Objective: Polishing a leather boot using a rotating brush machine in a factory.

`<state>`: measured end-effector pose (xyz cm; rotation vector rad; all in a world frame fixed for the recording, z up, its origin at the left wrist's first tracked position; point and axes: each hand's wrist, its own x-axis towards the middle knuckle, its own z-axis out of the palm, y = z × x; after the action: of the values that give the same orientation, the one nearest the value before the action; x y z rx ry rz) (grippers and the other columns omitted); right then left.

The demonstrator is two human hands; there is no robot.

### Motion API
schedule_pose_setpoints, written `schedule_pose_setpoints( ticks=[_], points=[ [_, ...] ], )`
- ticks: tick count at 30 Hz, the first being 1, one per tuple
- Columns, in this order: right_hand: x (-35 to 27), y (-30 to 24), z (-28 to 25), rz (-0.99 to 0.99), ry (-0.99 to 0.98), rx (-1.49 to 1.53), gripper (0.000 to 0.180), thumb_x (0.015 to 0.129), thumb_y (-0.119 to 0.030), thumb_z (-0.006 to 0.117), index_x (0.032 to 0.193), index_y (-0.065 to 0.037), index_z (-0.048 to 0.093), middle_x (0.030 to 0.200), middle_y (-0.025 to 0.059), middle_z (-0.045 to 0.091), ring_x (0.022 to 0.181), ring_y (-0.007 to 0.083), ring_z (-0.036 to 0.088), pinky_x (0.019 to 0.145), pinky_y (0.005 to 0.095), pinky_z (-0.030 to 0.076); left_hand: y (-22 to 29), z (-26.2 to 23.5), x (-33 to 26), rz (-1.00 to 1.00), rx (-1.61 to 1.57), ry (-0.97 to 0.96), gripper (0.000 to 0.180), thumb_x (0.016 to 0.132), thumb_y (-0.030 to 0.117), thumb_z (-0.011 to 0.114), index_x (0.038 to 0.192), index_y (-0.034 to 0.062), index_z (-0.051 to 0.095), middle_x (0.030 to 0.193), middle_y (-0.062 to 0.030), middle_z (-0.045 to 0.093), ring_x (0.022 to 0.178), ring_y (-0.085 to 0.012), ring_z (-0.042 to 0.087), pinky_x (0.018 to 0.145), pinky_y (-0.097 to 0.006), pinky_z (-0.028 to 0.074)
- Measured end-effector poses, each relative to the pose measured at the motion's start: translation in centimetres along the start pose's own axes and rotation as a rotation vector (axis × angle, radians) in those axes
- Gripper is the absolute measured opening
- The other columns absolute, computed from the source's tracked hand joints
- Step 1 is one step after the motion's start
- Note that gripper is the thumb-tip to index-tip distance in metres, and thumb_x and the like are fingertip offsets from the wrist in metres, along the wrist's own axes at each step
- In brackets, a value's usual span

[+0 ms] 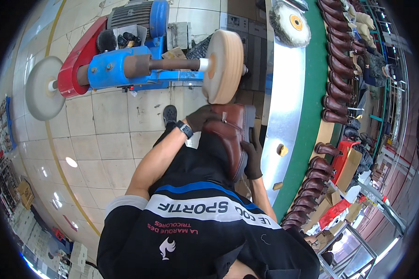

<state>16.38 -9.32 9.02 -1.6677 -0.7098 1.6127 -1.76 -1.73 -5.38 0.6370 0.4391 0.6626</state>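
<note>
I hold a brown leather boot (230,137) in front of me with both hands, each in a dark glove. My left hand (200,117) grips its upper end, with a dark watch on the wrist. My right hand (254,159) clasps the boot's sole side lower down. The boot's top end sits just below a tan cloth buffing wheel (224,66); whether they touch I cannot tell. The wheel is mounted on the shaft of a blue and red polishing machine (118,65).
A grey buffing disc (43,87) sits on the machine's other end. To the right runs a green and silver conveyor (307,121) with a row of brown boots (337,69) and a bristle wheel (290,23). Red boxes (344,160) stand beyond it. Tiled floor lies left.
</note>
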Motion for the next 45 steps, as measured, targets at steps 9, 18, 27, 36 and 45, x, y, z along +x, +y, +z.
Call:
schedule_pose_setpoints(
  ticks=[9, 18, 27, 36, 45],
  points=[
    [1.0, 0.5, 2.2, -0.103, 0.03, -0.133, 0.068, 0.074, -0.01, 0.05, 0.135, 0.004, 0.024, 0.137, 0.0173, 0.031, 0.119, 0.0195, 0.038, 0.095, 0.0273, 0.033, -1.0, -1.9, -2.0, 0.013, 0.188, 0.168, 0.021, 0.078, 0.0, 0.054, 0.098, 0.0021, 0.06, 0.101, -0.0094, 0.059, 0.093, -0.0168, 0.057, 0.083, -0.028, 0.046],
    [1.7, 5.2, 3.6, -0.035, 0.101, 0.148, 0.043, 0.08, -0.015, 0.049, 0.118, 0.006, 0.049, 0.133, 0.0187, 0.036, 0.114, 0.0201, 0.043, 0.091, 0.0274, 0.037, 1.8, -3.5, -4.7, -0.045, 0.333, 0.387, 0.027, 0.093, 0.014, 0.04, 0.114, 0.0037, 0.053, 0.091, -0.0089, 0.058, 0.086, -0.0173, 0.057, 0.078, -0.026, 0.047],
    [0.4, 2.5, 1.8, -0.05, 0.087, -0.003, 0.052, 0.081, -0.018, 0.047, 0.128, 0.0, 0.036, 0.128, 0.0157, 0.042, 0.111, 0.0209, 0.046, 0.092, 0.0291, 0.038, 0.9, -2.3, -1.0, -0.155, -0.921, 0.017, 0.091, 0.077, 0.073, 0.027, 0.124, -0.0038, 0.037, 0.109, -0.0161, 0.056, 0.095, -0.0251, 0.057, 0.089, -0.037, 0.042],
    [4.7, 1.2, 3.7, 0.317, 0.105, 0.587, 0.044, 0.084, -0.028, 0.049, 0.118, 0.0, 0.048, 0.107, 0.0126, 0.057, 0.094, 0.0204, 0.057, 0.078, 0.028, 0.048, 5.5, -0.9, 1.1, -0.402, -0.849, 0.132, 0.095, 0.076, 0.072, 0.034, 0.125, -0.0088, 0.033, 0.124, -0.0238, 0.043, 0.11, -0.0328, 0.048, 0.096, -0.042, 0.036],
    [6.0, 3.1, 6.1, 0.267, 0.092, 0.352, 0.039, 0.083, -0.033, 0.051, 0.106, -0.001, 0.055, 0.094, 0.01, 0.06, 0.079, 0.0155, 0.057, 0.071, 0.0263, 0.046, 3.6, -5.9, -2.9, -0.281, -0.826, 0.081, 0.108, 0.07, 0.078, 0.033, 0.123, -0.0166, 0.032, 0.128, -0.0287, 0.037, 0.119, -0.0374, 0.037, 0.102, -0.043, 0.027]
  ],
)
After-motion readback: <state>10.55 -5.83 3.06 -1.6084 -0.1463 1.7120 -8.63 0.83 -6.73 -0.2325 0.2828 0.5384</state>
